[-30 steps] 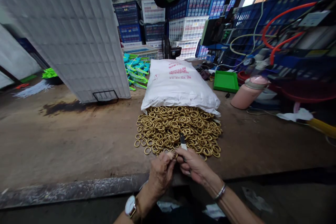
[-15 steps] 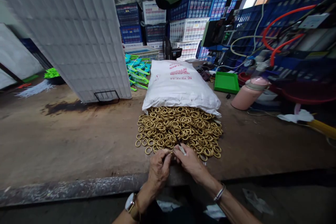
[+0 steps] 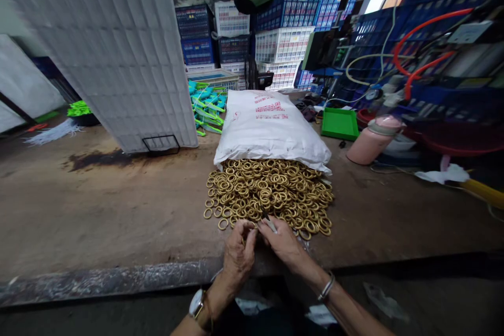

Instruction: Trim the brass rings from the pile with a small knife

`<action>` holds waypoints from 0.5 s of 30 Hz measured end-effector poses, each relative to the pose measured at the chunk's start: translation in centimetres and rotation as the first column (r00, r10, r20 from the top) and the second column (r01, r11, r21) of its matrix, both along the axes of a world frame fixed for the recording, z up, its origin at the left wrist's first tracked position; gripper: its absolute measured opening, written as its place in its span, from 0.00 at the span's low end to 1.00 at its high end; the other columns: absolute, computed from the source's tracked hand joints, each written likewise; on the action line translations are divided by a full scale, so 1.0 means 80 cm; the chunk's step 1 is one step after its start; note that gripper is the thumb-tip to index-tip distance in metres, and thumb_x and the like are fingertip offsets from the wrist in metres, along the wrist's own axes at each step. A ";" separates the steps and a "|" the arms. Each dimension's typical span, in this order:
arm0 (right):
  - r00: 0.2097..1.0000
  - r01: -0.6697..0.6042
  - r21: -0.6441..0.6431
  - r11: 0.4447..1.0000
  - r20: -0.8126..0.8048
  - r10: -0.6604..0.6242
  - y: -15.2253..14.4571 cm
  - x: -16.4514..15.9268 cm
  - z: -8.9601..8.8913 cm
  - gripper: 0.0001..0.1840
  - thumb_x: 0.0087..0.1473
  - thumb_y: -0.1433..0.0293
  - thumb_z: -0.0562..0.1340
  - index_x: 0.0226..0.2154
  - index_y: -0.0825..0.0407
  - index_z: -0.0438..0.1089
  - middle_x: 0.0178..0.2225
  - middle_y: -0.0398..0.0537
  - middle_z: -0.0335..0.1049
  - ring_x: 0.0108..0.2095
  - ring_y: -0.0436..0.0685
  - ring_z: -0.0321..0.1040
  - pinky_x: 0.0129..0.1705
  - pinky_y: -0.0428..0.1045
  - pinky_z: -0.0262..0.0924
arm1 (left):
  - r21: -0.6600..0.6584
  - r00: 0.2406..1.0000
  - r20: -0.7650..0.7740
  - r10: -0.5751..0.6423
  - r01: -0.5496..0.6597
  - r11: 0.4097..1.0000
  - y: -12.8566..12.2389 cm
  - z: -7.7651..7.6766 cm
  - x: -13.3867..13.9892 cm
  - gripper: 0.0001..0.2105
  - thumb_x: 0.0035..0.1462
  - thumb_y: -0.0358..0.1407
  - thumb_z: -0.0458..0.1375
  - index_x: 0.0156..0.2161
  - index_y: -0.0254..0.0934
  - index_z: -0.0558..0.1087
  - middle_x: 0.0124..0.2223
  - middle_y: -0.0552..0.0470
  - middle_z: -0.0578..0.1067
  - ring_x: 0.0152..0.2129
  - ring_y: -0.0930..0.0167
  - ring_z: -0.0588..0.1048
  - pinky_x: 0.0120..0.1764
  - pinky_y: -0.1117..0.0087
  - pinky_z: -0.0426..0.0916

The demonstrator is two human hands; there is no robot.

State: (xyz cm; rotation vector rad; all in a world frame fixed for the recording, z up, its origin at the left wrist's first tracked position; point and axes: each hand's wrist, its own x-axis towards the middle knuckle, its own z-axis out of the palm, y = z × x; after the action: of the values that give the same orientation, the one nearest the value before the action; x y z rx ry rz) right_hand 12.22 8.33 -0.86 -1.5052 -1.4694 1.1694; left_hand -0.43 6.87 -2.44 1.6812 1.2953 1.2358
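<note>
A heap of gold-coloured rings [image 3: 271, 189] spills from the mouth of a white woven sack [image 3: 268, 126] with red print. At the heap's near edge, my left hand [image 3: 239, 249] is closed, thumb against fingers, on what looks like one gold-coloured ring, mostly hidden by the fingers. My right hand [image 3: 285, 241] grips a small knife-like tool [image 3: 270, 223] with a pale handle, its dark thin tip pointing up and left over the rings. Both hands' fingertips nearly meet. A watch [image 3: 197, 303] is on the left wrist, a bangle [image 3: 326, 286] on the right.
A white ribbed panel [image 3: 118, 63] stands in a black wire holder on the wooden table [image 3: 98, 210]. Green and teal plastic pieces [image 3: 207, 105] lie behind. To the right are a green tray [image 3: 339, 123] and a pink bottle [image 3: 370, 142]. Stacked crates [image 3: 285, 44] fill the back.
My fingertips have shifted slightly left, and the knife-like tool has moved left with the right hand. The gold-coloured bit between the fingertips shows less clearly now.
</note>
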 end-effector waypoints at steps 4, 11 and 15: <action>0.994 -0.014 -0.020 1.000 -0.112 0.011 -0.001 0.000 -0.003 0.14 0.49 0.62 0.51 0.17 0.51 0.53 0.15 0.34 0.48 0.17 0.45 0.45 0.20 0.43 0.44 | -0.039 0.997 0.069 -0.040 0.042 0.998 0.000 0.006 0.000 0.05 0.54 0.32 0.49 0.32 0.37 0.67 0.28 0.53 0.71 0.26 0.73 0.69 0.31 0.73 0.63; 0.999 0.005 -0.037 0.999 -0.035 -0.007 -0.003 -0.005 0.011 0.14 0.48 0.62 0.51 0.16 0.51 0.54 0.14 0.35 0.50 0.17 0.45 0.47 0.20 0.43 0.45 | -0.121 0.970 0.242 -0.001 0.031 0.992 -0.004 0.018 0.000 0.04 0.52 0.35 0.53 0.30 0.36 0.68 0.27 0.53 0.71 0.26 0.73 0.69 0.32 0.74 0.63; 0.999 0.008 0.013 1.000 0.050 -0.008 -0.002 -0.007 0.015 0.14 0.47 0.61 0.51 0.17 0.51 0.54 0.15 0.36 0.51 0.19 0.47 0.49 0.21 0.43 0.47 | -0.295 0.922 0.386 0.018 0.105 0.950 -0.007 0.017 0.002 0.07 0.52 0.39 0.54 0.29 0.37 0.65 0.23 0.56 0.69 0.19 0.76 0.67 0.25 0.77 0.62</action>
State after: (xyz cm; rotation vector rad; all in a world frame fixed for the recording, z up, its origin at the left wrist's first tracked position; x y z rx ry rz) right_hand 11.69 8.17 0.34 -1.5406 -1.4998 1.1235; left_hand -0.30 6.32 -1.06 1.1667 1.1310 1.1901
